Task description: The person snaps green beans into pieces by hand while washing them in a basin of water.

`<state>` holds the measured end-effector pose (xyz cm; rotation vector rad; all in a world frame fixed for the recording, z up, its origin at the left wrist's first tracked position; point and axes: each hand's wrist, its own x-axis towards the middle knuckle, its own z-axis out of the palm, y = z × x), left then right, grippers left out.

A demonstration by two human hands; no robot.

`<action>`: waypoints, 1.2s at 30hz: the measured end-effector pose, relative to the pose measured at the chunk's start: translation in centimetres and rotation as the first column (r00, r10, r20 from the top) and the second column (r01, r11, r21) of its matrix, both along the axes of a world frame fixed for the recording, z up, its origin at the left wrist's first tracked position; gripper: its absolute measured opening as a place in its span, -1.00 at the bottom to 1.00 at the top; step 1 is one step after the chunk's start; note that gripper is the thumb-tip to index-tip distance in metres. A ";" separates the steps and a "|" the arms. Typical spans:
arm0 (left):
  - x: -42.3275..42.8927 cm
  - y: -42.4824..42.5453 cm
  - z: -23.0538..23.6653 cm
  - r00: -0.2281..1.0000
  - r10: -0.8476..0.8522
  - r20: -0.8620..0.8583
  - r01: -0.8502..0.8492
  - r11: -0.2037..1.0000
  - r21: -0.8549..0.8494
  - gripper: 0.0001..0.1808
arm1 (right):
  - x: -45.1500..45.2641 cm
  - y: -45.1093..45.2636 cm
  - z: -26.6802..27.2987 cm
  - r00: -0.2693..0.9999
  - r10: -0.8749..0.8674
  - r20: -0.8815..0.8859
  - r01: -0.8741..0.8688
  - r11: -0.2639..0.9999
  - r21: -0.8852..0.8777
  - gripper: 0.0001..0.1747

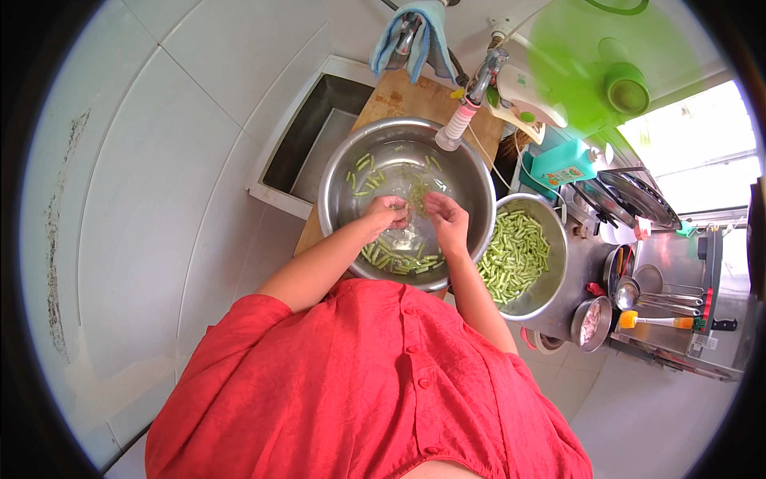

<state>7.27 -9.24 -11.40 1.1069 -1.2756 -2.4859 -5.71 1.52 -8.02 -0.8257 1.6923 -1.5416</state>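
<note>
Both hands are inside a large stainless steel basin (326, 197) of water. My left hand (388, 214) has its fingers curled together near the basin's middle; whether a small green bit is between them is hard to tell. To its right, my right hand (447, 220) has its fingers loosely extended, with nothing visible in them. Small pale green scraps (421, 194) lie between the hands. Cut green bean pieces (395, 261) gather along the near side, and several more (372, 179) are scattered at the far left. A second metal bowl (559, 263) at the right holds many cut green beans (514, 254).
The basin stands on a wooden board (398, 99) beside a sink (335, 129). A faucet with a pink-and-white spout (459, 120) overhangs its rim. A cloth (440, 36) hangs behind. Right are a teal bottle (559, 161), pot lids (640, 194), a ladle (628, 294) and a bowl of raw meat (591, 323).
</note>
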 end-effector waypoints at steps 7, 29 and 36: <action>0.0 -0.1 0.0 0.998 -0.005 0.057 0.004 1.000 0.005 -0.81 | 0.1 0.1 0.8 0.985 -0.024 -0.172 0.074 0.954 0.290 -0.55; 0.1 0.0 0.5 0.996 0.014 0.085 -0.012 1.000 -0.018 -0.80 | 0.3 -0.1 1.8 0.945 0.184 0.270 -0.176 0.983 -0.056 -0.47; -0.1 0.1 0.8 0.999 0.029 0.027 -0.026 0.996 -0.091 -0.74 | -0.6 0.2 -1.0 0.984 -0.037 -0.175 0.072 0.977 0.199 -0.51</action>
